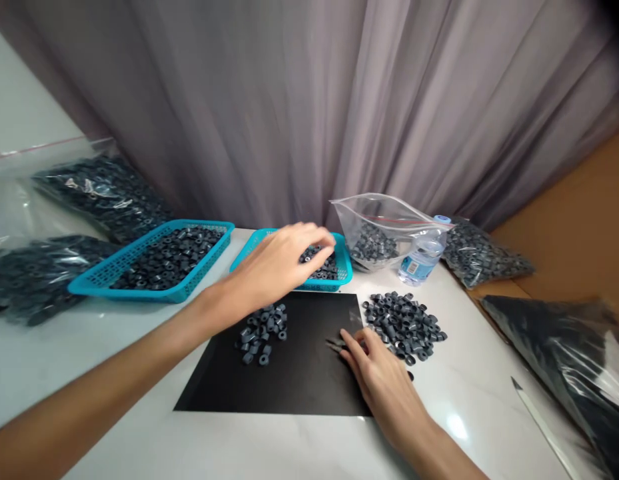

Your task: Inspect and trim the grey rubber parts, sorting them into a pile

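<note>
My left hand [284, 257] reaches over the middle blue basket [343, 267], its thumb apart from its curved fingers and nothing visible between them. Small dark grey ring-shaped pieces [326, 270] lie in that basket, partly hidden by the hand. Below my left wrist, a loose group of grey pieces [264, 330] rests on a black sheet [299, 380]. My right hand [374, 367] is at the sheet's right side, closed around what look like tweezers [334, 345], whose two thin tips point left. A larger pile of grey pieces [404, 323] lies beside it on the white table.
At left stand a bigger blue basket [189, 290] full of grey pieces and clear bags [104, 193] of them. Behind the pile are an unsealed zip bag [374, 243] and a water bottle [422, 257]. More filled bags [484, 253] and a white pen-like tool [544, 427] lie at right.
</note>
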The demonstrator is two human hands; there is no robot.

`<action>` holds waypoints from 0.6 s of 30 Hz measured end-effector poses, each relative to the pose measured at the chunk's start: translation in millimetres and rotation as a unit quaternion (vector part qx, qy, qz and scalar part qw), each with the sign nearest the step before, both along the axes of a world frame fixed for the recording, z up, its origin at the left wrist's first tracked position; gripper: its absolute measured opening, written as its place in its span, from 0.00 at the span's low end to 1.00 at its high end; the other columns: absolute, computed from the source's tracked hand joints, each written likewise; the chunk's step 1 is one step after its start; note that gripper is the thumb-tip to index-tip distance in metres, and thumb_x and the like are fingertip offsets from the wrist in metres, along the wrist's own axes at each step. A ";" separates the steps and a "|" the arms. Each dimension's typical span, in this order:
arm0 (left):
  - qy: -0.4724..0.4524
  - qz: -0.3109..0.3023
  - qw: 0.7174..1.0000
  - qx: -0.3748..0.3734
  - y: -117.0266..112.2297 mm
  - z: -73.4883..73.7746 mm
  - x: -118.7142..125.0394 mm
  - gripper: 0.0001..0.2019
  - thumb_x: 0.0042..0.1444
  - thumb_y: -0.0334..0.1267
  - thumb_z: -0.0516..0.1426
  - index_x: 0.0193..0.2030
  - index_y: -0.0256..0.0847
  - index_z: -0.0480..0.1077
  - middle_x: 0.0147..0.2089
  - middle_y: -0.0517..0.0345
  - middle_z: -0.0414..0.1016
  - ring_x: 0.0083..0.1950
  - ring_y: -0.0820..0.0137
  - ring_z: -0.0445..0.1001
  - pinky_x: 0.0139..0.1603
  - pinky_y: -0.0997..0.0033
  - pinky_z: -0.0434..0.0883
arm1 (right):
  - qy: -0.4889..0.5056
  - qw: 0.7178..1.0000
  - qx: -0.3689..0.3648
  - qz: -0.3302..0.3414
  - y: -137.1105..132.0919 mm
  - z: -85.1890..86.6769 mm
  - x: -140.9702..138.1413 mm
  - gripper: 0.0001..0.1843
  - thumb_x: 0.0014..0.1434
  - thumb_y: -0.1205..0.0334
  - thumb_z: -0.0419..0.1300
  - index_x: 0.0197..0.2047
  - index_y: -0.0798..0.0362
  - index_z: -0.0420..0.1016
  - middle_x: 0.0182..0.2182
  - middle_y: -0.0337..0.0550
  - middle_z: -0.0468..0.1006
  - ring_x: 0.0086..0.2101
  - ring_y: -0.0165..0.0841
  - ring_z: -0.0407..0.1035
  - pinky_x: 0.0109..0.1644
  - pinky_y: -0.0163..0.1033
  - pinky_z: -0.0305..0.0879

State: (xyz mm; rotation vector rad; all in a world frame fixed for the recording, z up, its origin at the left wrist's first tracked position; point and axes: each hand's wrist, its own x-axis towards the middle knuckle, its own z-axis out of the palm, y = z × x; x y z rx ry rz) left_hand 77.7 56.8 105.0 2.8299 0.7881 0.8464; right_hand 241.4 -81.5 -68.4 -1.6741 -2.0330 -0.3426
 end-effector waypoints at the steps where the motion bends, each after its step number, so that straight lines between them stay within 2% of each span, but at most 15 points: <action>1: 0.000 0.017 0.999 -0.038 -3.8 -16.0 -22.9 0.13 0.67 0.44 0.51 0.49 0.45 0.75 0.50 0.57 0.79 0.53 0.62 0.74 0.58 0.62 0.66 | -0.015 1.000 0.007 -0.007 -0.1 -2.7 0.3 0.18 0.73 0.61 0.45 0.58 0.56 0.69 0.36 0.49 0.73 0.30 0.38 0.73 0.27 0.39 0.67; 3: -0.006 0.058 0.991 -0.118 -7.3 -50.1 -63.7 0.14 0.66 0.48 0.52 0.47 0.46 0.76 0.50 0.55 0.79 0.53 0.60 0.74 0.58 0.61 0.67 | -0.046 0.998 0.026 -0.020 -0.7 -6.3 1.0 0.19 0.74 0.60 0.44 0.59 0.57 0.69 0.36 0.50 0.73 0.32 0.39 0.73 0.27 0.40 0.67; 5: -0.045 0.099 0.975 -0.195 -7.1 -80.7 -93.3 0.17 0.65 0.51 0.52 0.48 0.45 0.76 0.52 0.54 0.79 0.54 0.59 0.75 0.60 0.59 0.67 | -0.084 0.995 0.040 -0.035 -2.1 -7.2 1.3 0.19 0.73 0.59 0.45 0.59 0.58 0.69 0.37 0.51 0.74 0.34 0.41 0.73 0.29 0.41 0.68; 8: -0.095 0.117 0.957 -0.249 -5.3 -109.5 -113.7 0.18 0.65 0.52 0.53 0.49 0.44 0.76 0.50 0.52 0.80 0.52 0.60 0.76 0.59 0.58 0.70 | -0.129 0.989 0.046 -0.055 -5.8 -5.4 0.7 0.19 0.73 0.59 0.47 0.59 0.58 0.70 0.38 0.54 0.75 0.39 0.45 0.72 0.33 0.44 0.69; 11: -0.114 0.105 0.950 -0.272 -5.3 -119.5 -115.6 0.18 0.65 0.51 0.53 0.51 0.43 0.75 0.50 0.52 0.81 0.50 0.62 0.77 0.56 0.59 0.72 | -0.150 0.986 0.041 -0.062 -10.3 -3.2 -0.4 0.20 0.73 0.58 0.47 0.59 0.58 0.70 0.39 0.54 0.76 0.40 0.45 0.72 0.34 0.44 0.68; 15: -0.128 0.070 0.943 -0.301 -7.6 -124.9 -112.1 0.15 0.64 0.47 0.55 0.51 0.43 0.74 0.54 0.53 0.79 0.54 0.63 0.76 0.59 0.59 0.71 | -0.169 0.983 0.018 -0.067 -15.5 -1.7 -1.6 0.21 0.73 0.57 0.47 0.60 0.59 0.70 0.39 0.54 0.76 0.40 0.46 0.70 0.35 0.46 0.68; 18: -0.144 0.066 0.934 -0.319 -8.4 -131.2 -111.2 0.14 0.65 0.45 0.54 0.50 0.43 0.75 0.52 0.54 0.79 0.51 0.65 0.77 0.56 0.62 0.72 | -0.167 0.984 0.008 -0.059 -15.3 1.1 -7.5 0.22 0.73 0.56 0.46 0.58 0.61 0.71 0.41 0.58 0.76 0.42 0.49 0.70 0.39 0.51 0.70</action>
